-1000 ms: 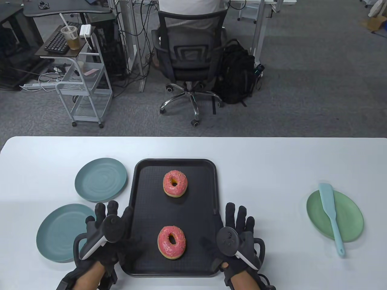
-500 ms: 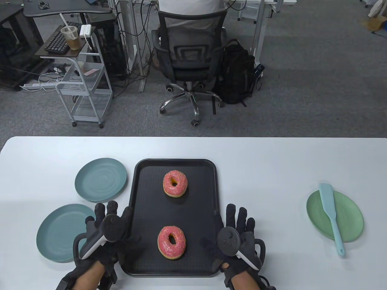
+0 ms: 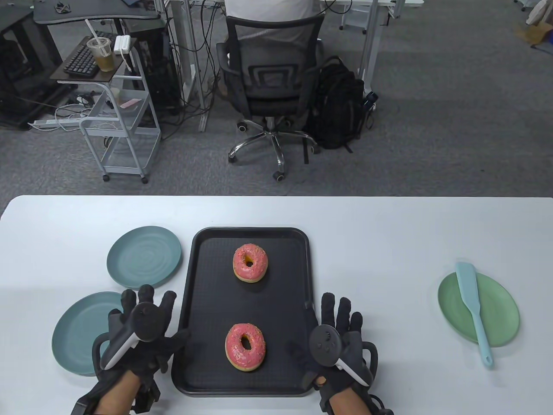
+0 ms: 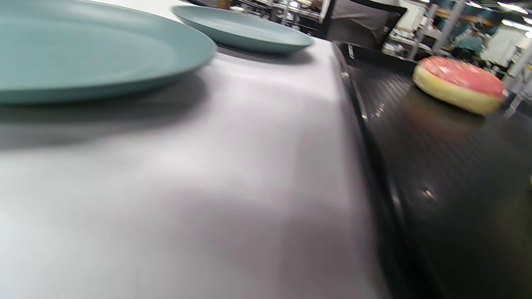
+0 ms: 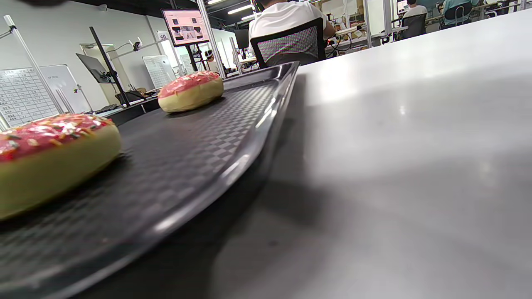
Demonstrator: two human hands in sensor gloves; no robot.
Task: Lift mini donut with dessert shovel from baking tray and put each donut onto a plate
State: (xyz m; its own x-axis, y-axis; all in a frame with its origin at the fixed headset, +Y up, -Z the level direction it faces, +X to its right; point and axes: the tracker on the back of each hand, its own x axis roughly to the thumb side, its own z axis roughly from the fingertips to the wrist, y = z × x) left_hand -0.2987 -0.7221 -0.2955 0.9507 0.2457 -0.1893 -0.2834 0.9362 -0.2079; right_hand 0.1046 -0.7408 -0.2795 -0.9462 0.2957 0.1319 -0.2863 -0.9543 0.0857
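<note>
Overhead camera and both low wrist cameras share the tray (image 3: 190, 276).

A: Is the overhead shot clear?
B: Bright, even and sharp, with soft shadows beneath the plates (image 3: 144, 256).
A: The wrist cameras?
B: The left is smeared with blur; the right is sharp nearby, with glare on the surface (image 5: 399, 108) and tray (image 5: 266, 120) rim.

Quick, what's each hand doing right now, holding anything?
Left hand: open, fingers spread, holding nothing, beside the tray.
Right hand: open, fingers straight, holding nothing.
</note>
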